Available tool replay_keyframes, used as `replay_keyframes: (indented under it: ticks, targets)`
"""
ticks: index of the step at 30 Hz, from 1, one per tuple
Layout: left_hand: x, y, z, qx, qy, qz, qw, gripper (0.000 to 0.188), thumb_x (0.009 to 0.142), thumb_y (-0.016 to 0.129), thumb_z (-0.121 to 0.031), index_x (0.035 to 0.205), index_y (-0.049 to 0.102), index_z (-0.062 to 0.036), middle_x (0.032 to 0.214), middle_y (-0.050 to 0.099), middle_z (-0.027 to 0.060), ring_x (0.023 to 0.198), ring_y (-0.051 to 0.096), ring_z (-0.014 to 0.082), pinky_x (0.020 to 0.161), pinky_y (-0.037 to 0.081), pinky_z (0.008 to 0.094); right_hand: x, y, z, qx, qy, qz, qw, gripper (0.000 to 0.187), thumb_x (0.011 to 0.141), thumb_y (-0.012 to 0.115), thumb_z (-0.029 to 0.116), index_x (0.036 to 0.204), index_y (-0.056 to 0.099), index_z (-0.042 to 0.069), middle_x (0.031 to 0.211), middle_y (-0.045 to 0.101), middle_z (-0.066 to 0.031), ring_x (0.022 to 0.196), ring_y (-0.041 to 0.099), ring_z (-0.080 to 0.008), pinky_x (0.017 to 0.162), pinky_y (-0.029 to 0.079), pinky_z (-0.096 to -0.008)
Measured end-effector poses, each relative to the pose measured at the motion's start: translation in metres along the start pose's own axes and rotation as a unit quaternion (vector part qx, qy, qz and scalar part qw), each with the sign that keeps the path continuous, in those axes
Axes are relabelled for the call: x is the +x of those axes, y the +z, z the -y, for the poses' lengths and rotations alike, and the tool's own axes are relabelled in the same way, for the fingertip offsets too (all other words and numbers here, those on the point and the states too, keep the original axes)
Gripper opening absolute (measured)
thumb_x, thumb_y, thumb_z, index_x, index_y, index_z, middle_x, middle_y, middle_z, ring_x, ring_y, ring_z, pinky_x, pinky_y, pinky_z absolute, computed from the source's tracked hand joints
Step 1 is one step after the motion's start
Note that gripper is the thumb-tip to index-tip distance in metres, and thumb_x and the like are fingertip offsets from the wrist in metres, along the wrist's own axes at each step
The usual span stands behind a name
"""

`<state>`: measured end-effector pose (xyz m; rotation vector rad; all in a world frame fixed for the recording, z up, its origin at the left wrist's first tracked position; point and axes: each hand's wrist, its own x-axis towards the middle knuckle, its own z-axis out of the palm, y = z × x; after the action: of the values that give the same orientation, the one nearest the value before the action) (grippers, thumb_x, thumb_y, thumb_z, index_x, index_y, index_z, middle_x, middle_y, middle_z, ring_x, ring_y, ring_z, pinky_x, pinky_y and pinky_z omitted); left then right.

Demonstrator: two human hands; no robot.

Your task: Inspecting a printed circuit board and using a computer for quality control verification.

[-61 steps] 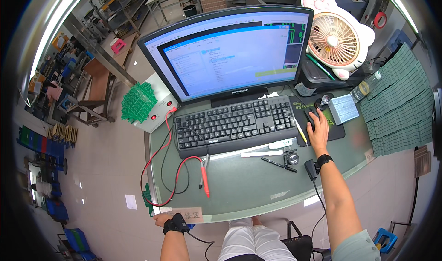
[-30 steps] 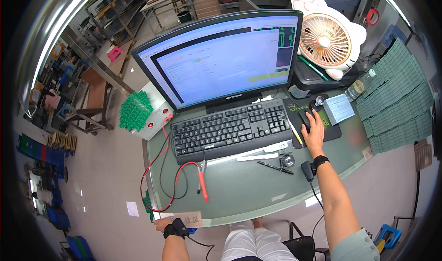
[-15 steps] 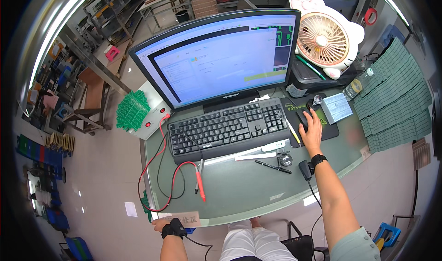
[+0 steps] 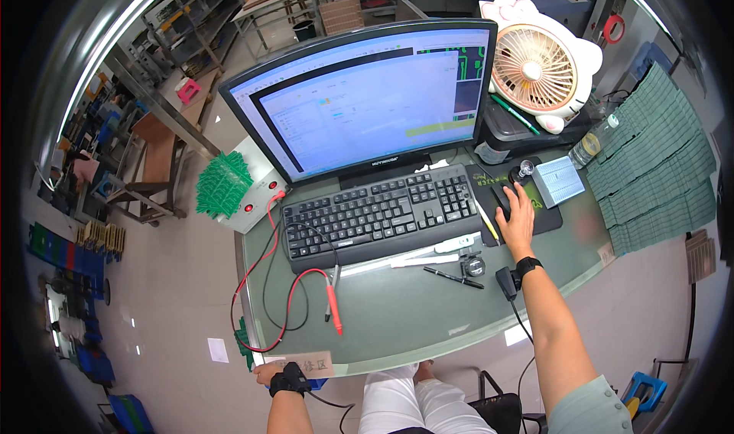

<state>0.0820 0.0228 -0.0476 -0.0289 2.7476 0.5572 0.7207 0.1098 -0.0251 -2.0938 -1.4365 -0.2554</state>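
Note:
At the right of the desk, my right hand (image 4: 518, 218) rests over a black computer mouse (image 4: 502, 200) with its fingers on it. The mouse sits on a dark mouse pad (image 4: 544, 218) with green markings. Down at the desk's front left corner is my left hand (image 4: 265, 373), beside some green circuit boards (image 4: 243, 341); the desk edge and wrist strap conceal most of its fingers. A black keyboard (image 4: 382, 212) lies before a lit monitor (image 4: 367, 105), which displays a pale window over a darker picture with green traces.
Red and black test leads (image 4: 333, 309) loop across the desk's left side. Pens (image 4: 453, 277) and a loupe (image 4: 474, 266) lie below the keyboard. A blue box (image 4: 559, 180), a bottle (image 4: 595, 142), a fan (image 4: 535, 67) and stacked green boards (image 4: 654, 166) stand right; more boards (image 4: 222, 185) left.
The head view has shifted slightly. My right hand stays on the mouse and my left hand stays at the desk corner.

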Motion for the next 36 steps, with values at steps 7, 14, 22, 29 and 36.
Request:
replay_keyframes:
  ticks: [7,14,22,29,36]
  targets:
    - [0.042,0.026,0.024,0.266,0.168,-0.013,0.949,0.044,0.086,0.065,-0.012,0.121,0.042,0.0030,0.113,0.062,0.0248,0.099,0.068,0.0372,0.083,0.058,0.0449,0.000,-0.006,0.000,-0.009,0.006,0.005,1.000,0.056,0.081,0.069,0.015,0.134,0.052,0.018,0.146,0.043,-0.0080,0.133,0.042,-0.0314,0.112,0.032,-0.0496]
    - [0.117,0.056,0.058,0.118,0.117,-0.098,0.981,0.048,0.084,0.069,-0.018,0.119,0.041,0.0010,0.109,0.063,0.0205,0.093,0.069,0.0355,0.078,0.057,0.0432,0.000,0.000,0.006,0.003,0.007,0.010,1.000,0.056,0.081,0.068,0.015,0.134,0.052,0.018,0.147,0.042,-0.0092,0.133,0.041,-0.0319,0.112,0.032,-0.0497]
    - [0.090,0.035,0.046,0.444,0.224,-0.069,0.865,0.089,0.077,0.078,-0.039,0.130,0.031,0.0141,0.108,0.063,0.0146,0.095,0.067,0.0248,0.073,0.052,0.0292,0.002,-0.004,0.009,0.009,0.006,0.004,1.000,0.056,0.081,0.068,0.015,0.134,0.052,0.016,0.146,0.043,-0.0099,0.132,0.042,-0.0324,0.112,0.032,-0.0500]
    - [0.013,0.014,0.007,0.121,0.079,-0.020,0.989,0.051,0.083,0.071,-0.014,0.123,0.043,0.0011,0.118,0.060,0.0245,0.099,0.068,0.0387,0.079,0.060,0.0472,-0.001,-0.005,-0.003,-0.011,0.014,0.003,1.000,0.056,0.080,0.069,0.016,0.134,0.054,0.017,0.146,0.043,-0.0097,0.132,0.043,-0.0322,0.112,0.031,-0.0501]
    - [0.077,0.030,0.030,0.154,0.075,-0.050,0.984,0.059,0.077,0.078,-0.016,0.121,0.043,-0.0001,0.115,0.061,0.0234,0.098,0.068,0.0390,0.078,0.060,0.0453,0.002,-0.001,0.007,0.008,0.013,-0.003,1.000,0.055,0.079,0.070,0.016,0.132,0.054,0.018,0.145,0.044,-0.0090,0.131,0.043,-0.0316,0.112,0.032,-0.0501]
